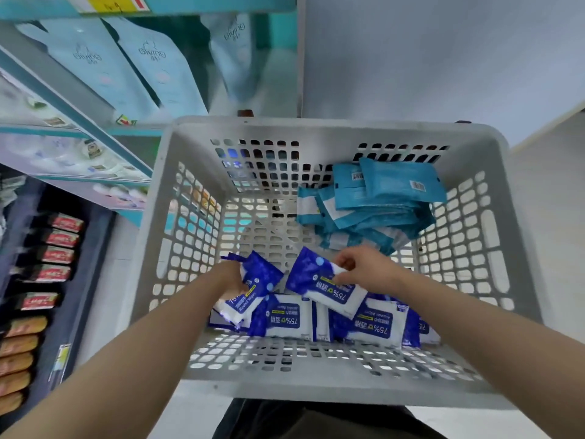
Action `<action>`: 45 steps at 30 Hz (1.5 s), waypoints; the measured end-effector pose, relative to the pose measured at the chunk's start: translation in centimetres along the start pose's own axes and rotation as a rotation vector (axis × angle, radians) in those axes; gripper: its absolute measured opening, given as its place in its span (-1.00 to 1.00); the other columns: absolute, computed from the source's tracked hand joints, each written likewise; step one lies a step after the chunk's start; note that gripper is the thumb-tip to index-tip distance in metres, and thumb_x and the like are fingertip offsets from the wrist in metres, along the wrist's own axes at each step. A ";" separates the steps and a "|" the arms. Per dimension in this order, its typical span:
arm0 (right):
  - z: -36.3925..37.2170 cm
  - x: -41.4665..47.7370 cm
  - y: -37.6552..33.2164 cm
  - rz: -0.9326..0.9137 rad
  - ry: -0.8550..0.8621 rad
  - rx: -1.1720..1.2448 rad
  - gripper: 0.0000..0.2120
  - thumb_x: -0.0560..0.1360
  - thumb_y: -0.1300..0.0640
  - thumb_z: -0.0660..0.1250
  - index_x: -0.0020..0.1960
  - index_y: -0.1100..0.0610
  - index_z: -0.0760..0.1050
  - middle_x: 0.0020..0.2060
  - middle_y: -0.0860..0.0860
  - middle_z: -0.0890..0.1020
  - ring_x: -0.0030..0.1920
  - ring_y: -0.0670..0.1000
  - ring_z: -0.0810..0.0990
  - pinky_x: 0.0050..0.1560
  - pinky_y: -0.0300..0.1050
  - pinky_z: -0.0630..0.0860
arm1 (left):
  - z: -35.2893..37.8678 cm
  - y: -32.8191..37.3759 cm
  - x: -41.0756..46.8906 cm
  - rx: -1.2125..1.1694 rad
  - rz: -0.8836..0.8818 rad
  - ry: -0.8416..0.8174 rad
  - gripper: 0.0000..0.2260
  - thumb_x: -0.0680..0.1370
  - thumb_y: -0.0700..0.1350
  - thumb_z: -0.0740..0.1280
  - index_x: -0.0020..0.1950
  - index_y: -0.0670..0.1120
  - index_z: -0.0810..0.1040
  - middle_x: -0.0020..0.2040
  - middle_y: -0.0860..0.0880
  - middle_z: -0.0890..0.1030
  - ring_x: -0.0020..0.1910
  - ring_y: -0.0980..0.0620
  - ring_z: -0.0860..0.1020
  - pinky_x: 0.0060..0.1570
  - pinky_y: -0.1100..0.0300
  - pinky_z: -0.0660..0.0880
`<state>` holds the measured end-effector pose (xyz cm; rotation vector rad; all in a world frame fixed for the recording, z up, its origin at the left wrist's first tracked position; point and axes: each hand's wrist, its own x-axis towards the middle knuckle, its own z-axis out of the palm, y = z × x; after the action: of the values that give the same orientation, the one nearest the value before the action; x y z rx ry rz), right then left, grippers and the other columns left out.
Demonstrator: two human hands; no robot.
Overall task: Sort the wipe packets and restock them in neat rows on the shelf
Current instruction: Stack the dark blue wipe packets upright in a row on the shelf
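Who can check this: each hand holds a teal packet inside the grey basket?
No. In the head view the left hand and right hand each hold a blue packet inside the grey basket; the teal packets lie in its far corner.

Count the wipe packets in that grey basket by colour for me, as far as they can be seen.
Dark blue and white packets: at least 5, one in the left hand, one in the right hand, others by the near wall of the basket.
Teal packets: at least 5, in an overlapping pile.
Total: at least 10; overlaps hide the exact count.
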<state>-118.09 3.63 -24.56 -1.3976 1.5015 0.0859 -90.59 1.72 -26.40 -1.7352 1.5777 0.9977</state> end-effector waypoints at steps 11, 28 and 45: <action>-0.7 -3.4 2.1 0.115 -0.110 -0.358 -0.80 0.43 0.10 0.44 -0.10 0.15 0.44 -0.22 0.06 0.54 -0.29 -0.01 0.47 -0.35 -0.19 0.39 | -0.3 2.6 -0.7 0.054 0.161 0.151 -0.74 0.47 -0.08 0.43 0.07 -0.19 0.56 0.10 -0.13 0.57 0.04 -0.07 0.53 -0.02 0.12 0.47; -2.9 -5.2 -3.2 -0.067 -0.061 -0.213 -0.65 0.44 0.16 0.40 0.16 0.02 0.38 -0.03 -0.01 0.57 -0.12 0.04 0.61 -0.23 -0.09 0.58 | -4.5 0.4 -8.9 -0.823 0.297 0.343 -0.66 0.56 -0.17 0.35 0.29 0.07 0.40 0.16 0.04 0.59 0.05 0.07 0.59 -0.06 0.20 0.50; 5.7 -9.3 -41.3 -0.692 0.211 -0.022 -0.67 0.37 0.23 0.44 0.09 0.09 0.46 -0.09 0.05 0.65 -0.09 0.08 0.65 -0.11 -0.03 0.57 | -7.2 -27.3 -26.7 -1.407 0.268 0.845 -0.89 0.49 -0.24 0.42 0.00 -0.12 0.64 -0.07 -0.10 0.72 -0.13 -0.10 0.70 -0.02 -0.02 0.61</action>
<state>-84.97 0.60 2.27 -1.9142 1.1022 -0.4883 -63.06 13.99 -1.90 -3.2549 1.6568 1.9416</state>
